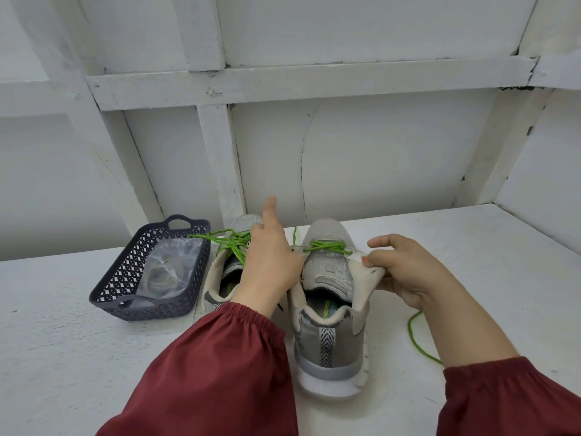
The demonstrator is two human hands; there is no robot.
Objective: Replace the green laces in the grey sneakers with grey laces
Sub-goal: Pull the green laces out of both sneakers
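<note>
Two grey sneakers stand on the white table, heels toward me. The left sneaker [220,278] carries a knotted green lace [231,242]. On the right sneaker [327,328] the green lace [328,246] crosses only the front eyelets, and one loose end [416,338] trails over the table to the right. My left hand [270,262] lies between the shoes with its index finger raised. A short green strand stands up at its right edge, so it seems to pinch that lace. My right hand [405,272] pinches the right sneaker's side flap and pulls it outward.
A dark grey lattice basket [107,287] sits left of the shoes. Inside it lies a clear plastic bag with coiled grey laces [163,272]. A white panelled wall [377,158] rises close behind the table.
</note>
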